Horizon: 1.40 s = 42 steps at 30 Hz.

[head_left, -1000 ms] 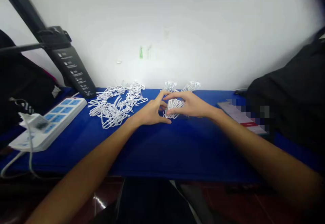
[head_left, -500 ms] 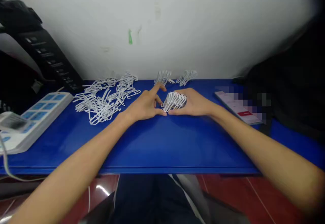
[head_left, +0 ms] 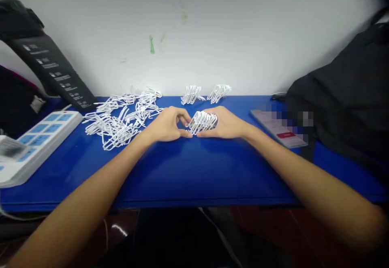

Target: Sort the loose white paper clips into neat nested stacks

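Wire clips (head_left: 201,122) between hands (head_left: 165,125) (head_left: 225,123), long axis crosswise

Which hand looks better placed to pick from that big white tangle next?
Probably the left hand: it lies beside the tangle of white wire clips. The right hand sits beyond the small clip bundle between the hands.

A person's left hand (head_left: 165,125) and right hand (head_left: 224,123) hold a little stack of white wire clips (head_left: 201,122) between their fingers, over a blue table (head_left: 194,170). Past the fingertips sit two more small stacks (head_left: 191,95) (head_left: 219,93). Left of them lies a big messy pile (head_left: 121,122).
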### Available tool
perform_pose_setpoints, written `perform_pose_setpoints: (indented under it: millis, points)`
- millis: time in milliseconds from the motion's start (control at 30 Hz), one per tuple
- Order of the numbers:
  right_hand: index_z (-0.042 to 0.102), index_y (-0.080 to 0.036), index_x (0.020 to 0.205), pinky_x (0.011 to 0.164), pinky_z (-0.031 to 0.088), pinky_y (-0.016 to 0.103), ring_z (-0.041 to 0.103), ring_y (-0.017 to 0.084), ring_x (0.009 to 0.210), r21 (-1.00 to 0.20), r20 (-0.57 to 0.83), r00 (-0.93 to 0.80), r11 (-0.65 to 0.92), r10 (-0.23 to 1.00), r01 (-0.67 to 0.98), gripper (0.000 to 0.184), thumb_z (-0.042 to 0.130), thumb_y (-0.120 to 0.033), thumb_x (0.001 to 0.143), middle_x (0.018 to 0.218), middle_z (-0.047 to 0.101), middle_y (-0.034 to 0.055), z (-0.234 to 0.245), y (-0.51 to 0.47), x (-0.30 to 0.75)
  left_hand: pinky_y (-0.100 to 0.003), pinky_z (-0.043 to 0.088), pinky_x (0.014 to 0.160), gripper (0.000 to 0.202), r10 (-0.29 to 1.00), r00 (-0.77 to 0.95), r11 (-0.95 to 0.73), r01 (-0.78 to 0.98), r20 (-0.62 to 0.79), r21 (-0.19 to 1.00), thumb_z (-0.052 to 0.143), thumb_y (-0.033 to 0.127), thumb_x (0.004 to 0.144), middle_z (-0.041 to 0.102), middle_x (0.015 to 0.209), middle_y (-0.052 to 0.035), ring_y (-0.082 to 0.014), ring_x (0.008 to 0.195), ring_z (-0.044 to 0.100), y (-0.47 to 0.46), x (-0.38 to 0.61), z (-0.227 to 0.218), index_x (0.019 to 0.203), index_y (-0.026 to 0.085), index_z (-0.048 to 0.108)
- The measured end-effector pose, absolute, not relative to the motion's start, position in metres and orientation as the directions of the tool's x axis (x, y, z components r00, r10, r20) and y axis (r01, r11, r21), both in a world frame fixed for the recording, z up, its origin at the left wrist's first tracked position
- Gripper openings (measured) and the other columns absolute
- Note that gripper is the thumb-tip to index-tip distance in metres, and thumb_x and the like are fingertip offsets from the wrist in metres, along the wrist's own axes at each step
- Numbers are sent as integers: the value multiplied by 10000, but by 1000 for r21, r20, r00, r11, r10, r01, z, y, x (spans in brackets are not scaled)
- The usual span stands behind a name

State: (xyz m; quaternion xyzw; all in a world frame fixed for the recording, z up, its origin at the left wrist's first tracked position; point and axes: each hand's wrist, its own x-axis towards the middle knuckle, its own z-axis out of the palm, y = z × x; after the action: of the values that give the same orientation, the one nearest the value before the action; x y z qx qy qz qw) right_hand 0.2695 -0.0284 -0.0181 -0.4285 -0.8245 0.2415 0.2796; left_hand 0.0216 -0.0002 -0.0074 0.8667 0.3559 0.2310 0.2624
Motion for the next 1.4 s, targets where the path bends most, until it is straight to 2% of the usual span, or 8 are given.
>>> perform_pose_setpoints:
  millis: [233, 533, 667, 867, 967, 1100, 1267, 1400]
  points:
    - [770, -174, 989, 647, 434, 279, 619, 184, 739, -688, 275, -480, 519, 833, 507, 456, 863, -560, 766, 871, 762, 12, -22, -32, 268, -287, 441, 654, 347, 748, 627, -575, 445, 219, 687, 926, 259, 638, 765, 865, -56, -172, 732, 637, -4, 25, -17, 923, 125, 781]
    - [728, -172, 914, 646, 435, 284, 640, 182, 709, -614, 399, -471, 610, 787, 500, 385, 828, -535, 834, 781, 725, 6, -24, -30, 261, -316, 471, 703, 460, 731, 628, -649, 517, 267, 558, 955, 348, 683, 822, 967, -45, -172, 709, 637, -2, 21, -14, 1093, 189, 822]
    - [741, -182, 964, 703, 482, 321, 666, 223, 776, -591, 463, -347, 576, 816, 566, 448, 822, -598, 819, 870, 756, 31, -17, -19, 274, -325, 503, 741, 575, 744, 571, -658, 538, 347, 527, 968, 404, 681, 822, 1057, -66, -178, 729, 649, -2, 20, -6, 1184, 189, 788]
    - [680, -207, 1131, 836, 510, 407, 669, 302, 947, -503, 530, -101, 408, 842, 762, 641, 910, -602, 682, 1047, 751, 86, -18, 12, 339, -328, 504, 758, 229, 714, 542, -699, 583, 443, 413, 828, 299, 835, 811, 945, -43, -173, 722, 648, 0, 13, 4, 1037, 198, 789]
    - [609, -214, 1055, 716, 493, 365, 626, 256, 805, -601, 404, -65, 318, 912, 733, 696, 926, -647, 613, 881, 698, 34, -29, 23, 364, -335, 503, 769, 163, 688, 564, -722, 591, 456, 359, 758, 268, 875, 804, 931, -42, -182, 745, 656, 3, 10, 2, 1023, 203, 784]
    - [601, -224, 924, 797, 519, 381, 628, 250, 867, -625, 419, -144, 400, 896, 670, 617, 898, -679, 633, 904, 680, 27, -39, 33, 374, -352, 501, 798, 123, 657, 554, -740, 601, 510, 301, 709, 253, 903, 791, 924, -39, -195, 784, 658, 2, 9, 8, 986, 212, 790]
    - [701, -214, 1137, 1003, 527, 510, 643, 345, 1115, -505, 560, -35, 374, 828, 778, 665, 918, -575, 623, 1158, 681, 120, -44, 40, 373, -361, 515, 866, 133, 611, 398, -698, 679, 684, 227, 671, 284, 926, 787, 916, -32, -205, 833, 667, -5, -7, 45, 949, 223, 787]
    - [568, -209, 1376, 845, 606, 473, 694, 264, 875, -574, 529, 93, 275, 843, 772, 914, 939, -476, 585, 1272, 635, 142, -49, 41, 374, -422, 510, 946, 148, 697, 211, -473, 854, 685, 217, 684, 339, 918, 789, 953, -44, -243, 875, 663, 4, -41, 64, 950, 231, 780]
